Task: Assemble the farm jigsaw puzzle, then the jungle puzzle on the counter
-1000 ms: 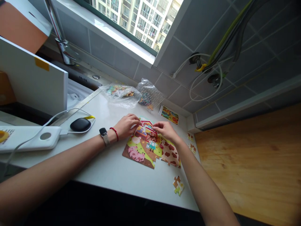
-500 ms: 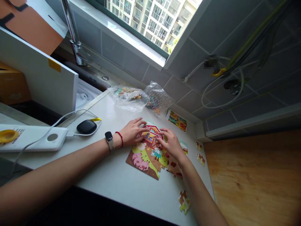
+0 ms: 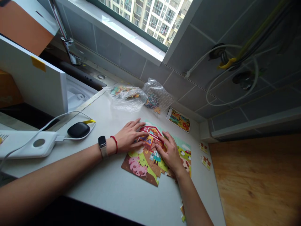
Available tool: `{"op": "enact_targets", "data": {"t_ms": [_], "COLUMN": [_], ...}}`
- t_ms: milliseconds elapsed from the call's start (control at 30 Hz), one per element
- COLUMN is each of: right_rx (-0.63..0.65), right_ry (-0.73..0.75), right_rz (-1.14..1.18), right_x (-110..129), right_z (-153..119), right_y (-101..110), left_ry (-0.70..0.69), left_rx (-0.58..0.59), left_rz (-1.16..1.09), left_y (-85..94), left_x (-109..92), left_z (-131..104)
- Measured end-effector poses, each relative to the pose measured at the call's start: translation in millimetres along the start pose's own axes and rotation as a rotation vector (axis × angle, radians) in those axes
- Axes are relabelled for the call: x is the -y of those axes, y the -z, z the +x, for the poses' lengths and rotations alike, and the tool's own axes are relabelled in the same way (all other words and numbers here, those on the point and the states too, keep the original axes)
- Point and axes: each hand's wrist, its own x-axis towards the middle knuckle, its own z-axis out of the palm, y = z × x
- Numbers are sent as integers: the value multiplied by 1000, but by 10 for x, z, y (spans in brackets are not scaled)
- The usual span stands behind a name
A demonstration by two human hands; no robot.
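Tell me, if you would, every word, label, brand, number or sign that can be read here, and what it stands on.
No text is readable.
White device: dark print at the picture's left edge, too small.
Clear bag: rows of small marks, too blurred.

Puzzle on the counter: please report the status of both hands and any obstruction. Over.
Left hand open, fingers spread on puzzle. Right hand open, also resting on it. Right forearm partly hides puzzle and loose piece.

single head-worn view, from above the forearms, looking forward and down
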Motion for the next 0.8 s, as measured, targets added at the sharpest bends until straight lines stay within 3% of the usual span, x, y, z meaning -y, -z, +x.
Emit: {"op": "enact_targets", "data": {"t_ms": [800], "right_rx": [-11], "right_ry": [-6], "right_rz": [0], "right_x": [15], "right_z": [-20], "right_y": [-13], "left_ry": [16], "left_rx": [12], "left_rz": [0], "left_y": [-10], "left_x": [12], "left_z": [-15]}}
